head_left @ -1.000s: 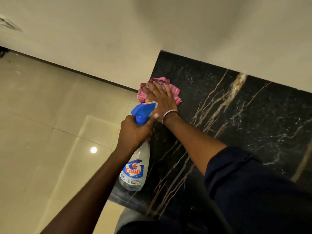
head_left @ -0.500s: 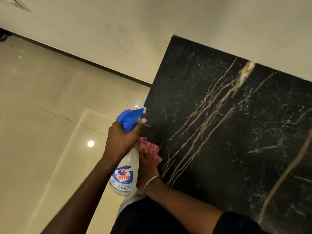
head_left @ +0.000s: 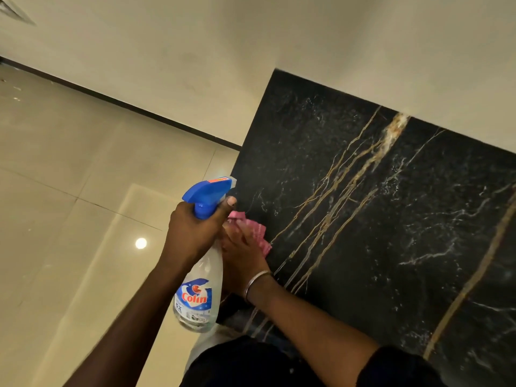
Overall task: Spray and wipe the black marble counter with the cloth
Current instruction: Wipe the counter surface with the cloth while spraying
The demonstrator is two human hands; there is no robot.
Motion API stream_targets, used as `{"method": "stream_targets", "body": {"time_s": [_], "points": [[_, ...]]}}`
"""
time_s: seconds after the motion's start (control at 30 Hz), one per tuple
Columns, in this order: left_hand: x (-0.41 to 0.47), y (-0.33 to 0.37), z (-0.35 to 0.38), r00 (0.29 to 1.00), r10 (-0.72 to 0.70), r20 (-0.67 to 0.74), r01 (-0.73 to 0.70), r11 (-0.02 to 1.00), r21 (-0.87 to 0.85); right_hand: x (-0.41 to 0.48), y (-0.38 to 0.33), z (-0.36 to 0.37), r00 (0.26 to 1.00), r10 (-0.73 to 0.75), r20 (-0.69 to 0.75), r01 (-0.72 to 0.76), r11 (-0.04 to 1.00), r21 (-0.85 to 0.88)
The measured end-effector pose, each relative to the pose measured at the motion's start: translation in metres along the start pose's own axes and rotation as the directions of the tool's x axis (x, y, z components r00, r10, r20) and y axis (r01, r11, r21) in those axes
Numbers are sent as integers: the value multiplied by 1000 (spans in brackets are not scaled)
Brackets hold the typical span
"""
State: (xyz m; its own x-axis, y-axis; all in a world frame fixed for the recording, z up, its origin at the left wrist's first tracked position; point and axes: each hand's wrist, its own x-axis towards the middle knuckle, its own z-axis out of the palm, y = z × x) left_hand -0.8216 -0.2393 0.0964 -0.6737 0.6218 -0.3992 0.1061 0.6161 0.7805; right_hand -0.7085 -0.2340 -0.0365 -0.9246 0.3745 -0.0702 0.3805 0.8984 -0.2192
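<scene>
The black marble counter [head_left: 377, 219] with gold and white veins fills the right half of the view. My left hand [head_left: 192, 233] grips the neck of a clear spray bottle [head_left: 196, 300] with a blue trigger head, its nozzle over the counter's left edge. My right hand [head_left: 243, 261], a metal bangle on its wrist, lies flat on a pink cloth [head_left: 258, 236] near the counter's left edge, close to me. The left hand and the bottle hide part of the cloth.
A cream wall [head_left: 307, 37] runs behind the counter. To the left is a glossy beige tiled floor [head_left: 55, 191] with a dark skirting line and a light's reflection. My dark sleeve shows at the bottom.
My right hand slid the pink cloth from the counter's far left corner toward me along the left edge. The left hand kept hold of the spray bottle. The view shifted slightly.
</scene>
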Motion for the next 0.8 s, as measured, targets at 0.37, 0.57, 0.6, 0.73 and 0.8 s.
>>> {"method": "stream_targets", "body": {"time_s": [0.37,0.57,0.6,0.73,0.8], "points": [[62,51,43,998,16,56,-15,1000,-18,148,220,-58,936,338,-97,-339,941,5],[74,59,54,998,28,60,-27,999,-29,195,284,-75,894,434,-113,-435,900,17],[74,58,54,998,28,61,-26,999,-34,195,283,-75,896,428,-120,-430,903,16],[66,56,55,997,25,76,-23,999,-33,186,269,-73,888,448,-109,-447,894,28],[61,54,52,997,35,69,-34,999,-17,173,250,-71,888,445,-113,-445,895,30]]}}
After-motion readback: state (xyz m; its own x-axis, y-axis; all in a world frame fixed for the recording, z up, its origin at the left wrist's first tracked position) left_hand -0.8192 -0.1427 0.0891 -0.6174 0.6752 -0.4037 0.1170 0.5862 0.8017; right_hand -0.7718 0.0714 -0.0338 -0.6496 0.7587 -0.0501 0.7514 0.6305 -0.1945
